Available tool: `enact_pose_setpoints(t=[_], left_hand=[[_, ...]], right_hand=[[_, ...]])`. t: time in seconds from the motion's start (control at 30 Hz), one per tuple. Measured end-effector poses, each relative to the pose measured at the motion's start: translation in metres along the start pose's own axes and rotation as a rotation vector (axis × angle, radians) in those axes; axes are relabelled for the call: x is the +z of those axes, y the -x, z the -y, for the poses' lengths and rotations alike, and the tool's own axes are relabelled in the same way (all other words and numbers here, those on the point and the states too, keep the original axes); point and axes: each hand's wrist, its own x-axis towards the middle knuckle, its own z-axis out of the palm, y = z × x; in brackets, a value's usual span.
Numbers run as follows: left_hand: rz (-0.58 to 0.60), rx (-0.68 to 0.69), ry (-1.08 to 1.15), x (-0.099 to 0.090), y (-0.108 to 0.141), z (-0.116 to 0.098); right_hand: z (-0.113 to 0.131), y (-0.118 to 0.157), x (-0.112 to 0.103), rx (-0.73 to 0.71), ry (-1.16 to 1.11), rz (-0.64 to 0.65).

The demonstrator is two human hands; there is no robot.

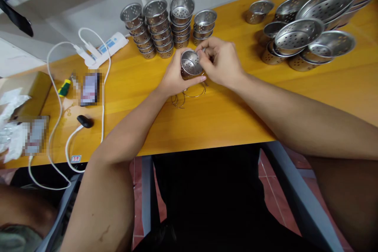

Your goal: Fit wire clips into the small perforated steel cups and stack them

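Observation:
My left hand [175, 75] is wrapped around a small perforated metal cup [190, 63], its mouth tilted up toward me. At the cup's right rim, the fingers of my right hand [220, 60] are pinched together. Whatever lies between those fingertips is too small or hidden to make out. Just below the cup, several thin curved wire pieces [178, 102] rest on the wooden table [183, 130]. Part of the cup's side is covered by my left fingers and thumb.
Stacked perforated cups [156, 27] stand along the back. Larger perforated bowls [299, 35] pile up at the right. On the left are a white power strip [110, 49] with cables, a phone [89, 88], a green-and-yellow tool [64, 88], a black plug-like object [85, 121] and a cardboard box [34, 94].

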Motion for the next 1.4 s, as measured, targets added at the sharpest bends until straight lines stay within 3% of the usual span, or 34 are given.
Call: enact_pose_setpoints(t=[0.17, 0.3, 0.5, 0.6, 1.0, 1.2, 1.4], left_hand=[[-0.010, -0.009, 0.011, -0.002, 0.001, -0.006], [-0.017, 0.003, 0.060, -0.001, 0.000, -0.006], [-0.028, -0.085, 0.214, -0.003, -0.002, 0.017], [0.005, -0.110, 0.251, -0.005, -0.003, 0.024], [0.024, 0.079, 0.201, -0.003, 0.000, 0.011], [0.071, 0.043, 0.177, -0.003, 0.000, 0.018], [0.011, 0.068, 0.135, -0.003, 0.000, 0.018]], right_hand=[[-0.004, 0.000, 0.004, 0.012, -0.042, -0.022], [0.007, 0.001, 0.003, 0.015, -0.110, -0.027], [0.026, -0.007, -0.012, -0.016, -0.326, 0.221], [0.025, -0.010, -0.016, -0.042, -0.322, 0.233], [0.016, -0.008, -0.011, 0.093, -0.388, 0.292], [0.015, -0.010, -0.011, 0.110, -0.422, 0.318], [0.015, -0.011, -0.012, 0.109, -0.415, 0.349]])
